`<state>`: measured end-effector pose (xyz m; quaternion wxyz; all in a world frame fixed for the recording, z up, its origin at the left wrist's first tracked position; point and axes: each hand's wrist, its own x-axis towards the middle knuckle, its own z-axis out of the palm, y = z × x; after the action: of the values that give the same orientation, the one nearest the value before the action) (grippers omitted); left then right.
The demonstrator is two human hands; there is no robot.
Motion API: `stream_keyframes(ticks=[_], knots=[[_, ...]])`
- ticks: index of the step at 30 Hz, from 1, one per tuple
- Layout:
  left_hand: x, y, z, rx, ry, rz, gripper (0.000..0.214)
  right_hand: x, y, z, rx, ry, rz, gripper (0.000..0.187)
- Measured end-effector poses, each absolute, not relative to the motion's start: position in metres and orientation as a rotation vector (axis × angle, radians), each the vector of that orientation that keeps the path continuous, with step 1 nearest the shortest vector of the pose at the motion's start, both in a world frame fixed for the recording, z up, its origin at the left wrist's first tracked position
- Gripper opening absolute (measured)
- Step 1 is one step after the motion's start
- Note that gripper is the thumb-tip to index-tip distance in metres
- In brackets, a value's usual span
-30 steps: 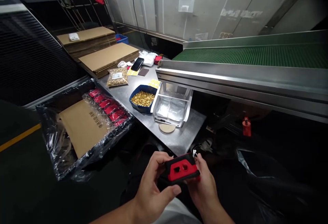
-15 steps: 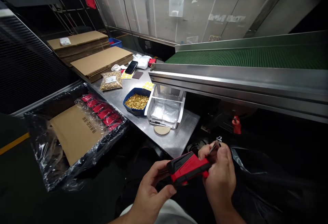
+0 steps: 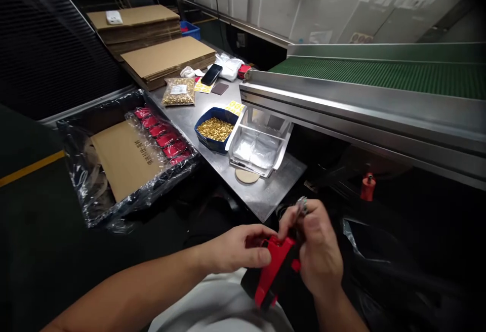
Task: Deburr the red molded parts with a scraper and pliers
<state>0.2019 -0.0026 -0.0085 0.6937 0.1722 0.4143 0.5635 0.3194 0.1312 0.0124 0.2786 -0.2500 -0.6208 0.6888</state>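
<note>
Red-and-black plastic housing clamped between both my hands: left hand fingers closed on its top, right hand fingers wrapped round its side, pinching a small metal piece.

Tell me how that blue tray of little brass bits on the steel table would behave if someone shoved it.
The blue tray looks heaped with small brass pieces, so it is probably heavy for its size. On the smooth steel table it would likely slide rather than tip, being low and wide. A sharp shove might spill loose pieces over the rim.
</note>
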Motion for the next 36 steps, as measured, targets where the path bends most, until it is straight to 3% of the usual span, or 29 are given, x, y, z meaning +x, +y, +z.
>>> stream_keyframes(ticks=[6,12,20,29,33,36], knots=[[0.201,-0.012,-0.019,-0.103,0.487,1.417,0.082,0.301,0.16,-0.058,-1.115,-1.86,1.244,0.035],[0.194,-0.018,-0.024,-0.114,0.397,1.528,0.081,0.277,0.156,-0.149,-1.033,-2.396,0.571,0.038],[0.187,-0.021,-0.034,-0.1,0.372,1.567,0.082,0.271,0.161,-0.151,-1.025,-2.508,0.53,0.055],[0.162,-0.048,-0.064,0.424,0.771,1.372,0.12,0.275,0.175,-0.157,-1.132,-2.279,0.831,0.071],[0.154,-0.067,-0.083,0.722,1.274,1.147,0.101,0.273,0.191,-0.138,-1.117,-2.28,0.793,0.047],[0.16,-0.083,-0.094,0.883,1.489,1.135,0.084,0.272,0.192,-0.114,-1.024,-2.294,0.652,0.056]])
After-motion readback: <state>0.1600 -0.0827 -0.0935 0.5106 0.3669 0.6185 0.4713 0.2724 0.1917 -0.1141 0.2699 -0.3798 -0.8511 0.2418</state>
